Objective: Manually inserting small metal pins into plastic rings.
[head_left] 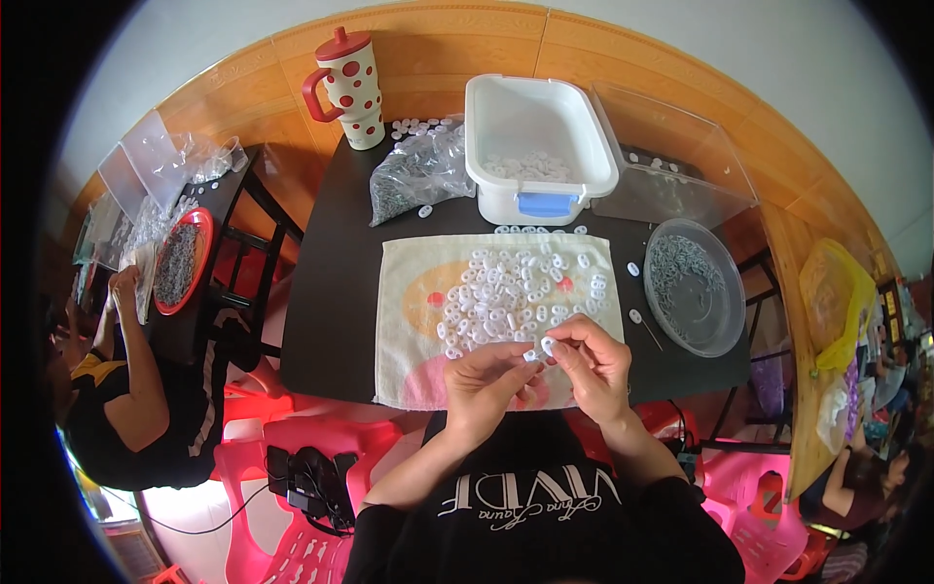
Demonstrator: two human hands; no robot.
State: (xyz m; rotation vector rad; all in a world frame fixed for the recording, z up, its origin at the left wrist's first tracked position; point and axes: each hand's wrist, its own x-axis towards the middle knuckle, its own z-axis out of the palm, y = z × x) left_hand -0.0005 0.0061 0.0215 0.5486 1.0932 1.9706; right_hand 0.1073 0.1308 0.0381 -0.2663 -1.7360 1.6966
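Pinched at the clock's centre

On my feed a spotted cup (pixel 350 92) stands at eleven from the hands, a clear bag (pixel 416 175) nearer, a pile of white pieces (pixel 482 297) on the towel (pixel 401 321). My left hand (pixel 484 387) pinches one piece (pixel 530 356), fingertips closed; the box (pixel 497 205) sits at twelve. My right hand (pixel 598 370) pinches another piece (pixel 548 346) beside it, likewise closed. The round tub (pixel 702 319) lies at two.
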